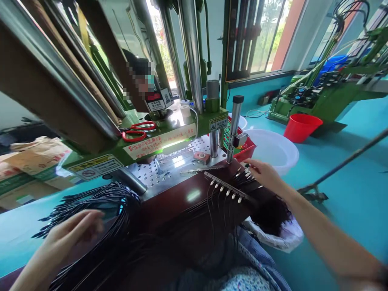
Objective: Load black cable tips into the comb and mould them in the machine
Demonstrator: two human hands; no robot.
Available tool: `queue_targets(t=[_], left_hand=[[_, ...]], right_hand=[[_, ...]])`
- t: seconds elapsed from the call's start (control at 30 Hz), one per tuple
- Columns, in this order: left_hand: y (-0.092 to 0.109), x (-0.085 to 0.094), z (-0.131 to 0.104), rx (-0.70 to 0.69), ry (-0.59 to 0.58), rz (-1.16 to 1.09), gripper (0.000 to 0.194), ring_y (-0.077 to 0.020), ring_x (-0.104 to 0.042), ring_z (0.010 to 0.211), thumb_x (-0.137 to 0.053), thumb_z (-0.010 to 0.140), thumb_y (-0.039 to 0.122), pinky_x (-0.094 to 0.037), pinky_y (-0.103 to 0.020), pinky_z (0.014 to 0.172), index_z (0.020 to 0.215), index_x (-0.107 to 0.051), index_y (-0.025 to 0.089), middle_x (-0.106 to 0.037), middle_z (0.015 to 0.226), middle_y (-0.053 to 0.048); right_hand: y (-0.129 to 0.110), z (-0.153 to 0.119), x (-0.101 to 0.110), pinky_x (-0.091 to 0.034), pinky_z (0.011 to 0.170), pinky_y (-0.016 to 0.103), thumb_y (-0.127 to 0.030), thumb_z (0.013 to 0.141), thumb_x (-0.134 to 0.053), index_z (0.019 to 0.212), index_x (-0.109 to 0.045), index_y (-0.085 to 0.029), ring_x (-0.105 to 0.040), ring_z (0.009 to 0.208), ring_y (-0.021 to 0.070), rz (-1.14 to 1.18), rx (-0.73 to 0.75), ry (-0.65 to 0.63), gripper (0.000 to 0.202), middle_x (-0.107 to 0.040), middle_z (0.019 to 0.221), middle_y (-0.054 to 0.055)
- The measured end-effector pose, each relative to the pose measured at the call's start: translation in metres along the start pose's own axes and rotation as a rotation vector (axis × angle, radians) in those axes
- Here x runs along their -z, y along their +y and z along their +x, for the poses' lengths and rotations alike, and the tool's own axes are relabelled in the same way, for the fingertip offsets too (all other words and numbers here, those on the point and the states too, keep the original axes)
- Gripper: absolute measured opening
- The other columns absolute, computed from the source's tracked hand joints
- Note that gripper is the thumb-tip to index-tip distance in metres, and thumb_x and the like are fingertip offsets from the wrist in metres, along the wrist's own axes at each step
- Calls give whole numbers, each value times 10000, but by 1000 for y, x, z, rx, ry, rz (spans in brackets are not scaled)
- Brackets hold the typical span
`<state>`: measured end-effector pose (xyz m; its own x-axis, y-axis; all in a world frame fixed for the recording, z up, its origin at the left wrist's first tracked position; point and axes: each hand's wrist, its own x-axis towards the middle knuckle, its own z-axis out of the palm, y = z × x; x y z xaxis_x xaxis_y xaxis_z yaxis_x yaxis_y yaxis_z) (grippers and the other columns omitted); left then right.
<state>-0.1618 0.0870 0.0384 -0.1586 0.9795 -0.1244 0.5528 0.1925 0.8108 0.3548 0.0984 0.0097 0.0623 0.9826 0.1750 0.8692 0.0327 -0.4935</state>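
My left hand [77, 228] hovers at the lower left over a large bundle of black cables [121, 218]; its fingers curl in but are blurred, so its grip is unclear. At the right edge of the dark red table [169, 202], my right hand [262, 171] has its fingertips closed near loose cable ends with small pale connectors [247, 173]. What lies between those fingers is too small to make out. Left of it, a metal strip [224, 186] holds a row of several white connectors [228, 192], with thin black cables trailing toward me.
A green press [169, 135] with steel columns stands ahead, red-handled scissors [136, 133] on its plate. A clear mould block [176, 159] sits on the perforated bed below. Right are a white tub [273, 147] and red bucket [303, 127]. Another person is behind the press.
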Motion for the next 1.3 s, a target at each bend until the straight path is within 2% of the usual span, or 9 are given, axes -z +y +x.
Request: queue_targets(t=[0.07,0.1,0.27,0.4,0.6,0.8,0.93,1.13,1.3], left_hand=[[2,-15,-24,-3,-31,-73,357,-93,-475,559,-494,720,622,-379,-204,522,827,-565,289,-568,637,84],[2,-22,-32,-7,-43,-90,315,-90,-467,552,-485,741,600,-369,-203,518,825,-559,305,-558,625,90],[11,-46,-32,-109,-238,-23,304,-107,-484,565,-474,755,583,-384,-222,529,806,-564,297,-567,633,74],[36,-61,-27,-235,-350,4,330,-113,-483,550,-497,736,566,-398,-226,518,798,-574,251,-561,619,41],[37,-72,-36,-234,-421,25,404,-128,-501,572,-463,753,575,-417,-224,521,813,-582,194,-556,642,-6],[26,-76,-47,-210,-515,-18,384,-118,-496,567,-443,800,516,-419,-209,519,820,-568,154,-549,641,-25],[55,-112,-62,-244,-400,-99,318,-118,-544,611,-488,801,445,-437,-198,535,889,-572,151,-593,712,-32],[115,-192,-83,-779,-142,-174,100,-91,-561,693,-538,784,183,-454,-184,634,844,-611,147,-616,798,-28],[115,-206,-82,-835,53,-186,111,-107,-565,721,-556,784,175,-467,-206,659,871,-609,133,-624,802,-42]], right_hand=[[29,-42,4,-390,795,301,-218,792,-363,1017,-610,-142,-535,872,189,28,-19,218,342,-568,965,90],[44,-60,1,-392,802,307,-213,774,-363,994,-621,-140,-532,874,189,58,-81,244,346,-560,960,93],[83,-102,-37,-439,741,296,-195,640,-383,927,-640,-120,-545,806,176,265,-260,150,393,-559,865,79],[68,-103,-46,-438,727,311,-210,654,-388,902,-639,-110,-539,786,179,266,-294,218,367,-551,868,83],[34,-104,-14,-389,872,317,-232,723,-435,781,-670,-162,-545,901,182,339,-194,290,252,-594,933,64],[30,-96,13,-410,851,297,-273,637,-643,848,-686,-182,-540,908,182,947,-478,160,234,-613,967,58],[-2,-96,10,-446,777,261,-279,589,-721,831,-709,-196,-548,826,154,1239,-497,64,256,-627,938,67],[-71,-96,-15,-423,878,257,-266,782,-590,1043,-650,-274,-536,943,142,1105,-130,-213,268,-524,1140,39],[-98,-90,-33,-421,912,278,-234,816,-544,1088,-626,-277,-501,1041,171,1048,56,-365,287,-468,1193,55]])
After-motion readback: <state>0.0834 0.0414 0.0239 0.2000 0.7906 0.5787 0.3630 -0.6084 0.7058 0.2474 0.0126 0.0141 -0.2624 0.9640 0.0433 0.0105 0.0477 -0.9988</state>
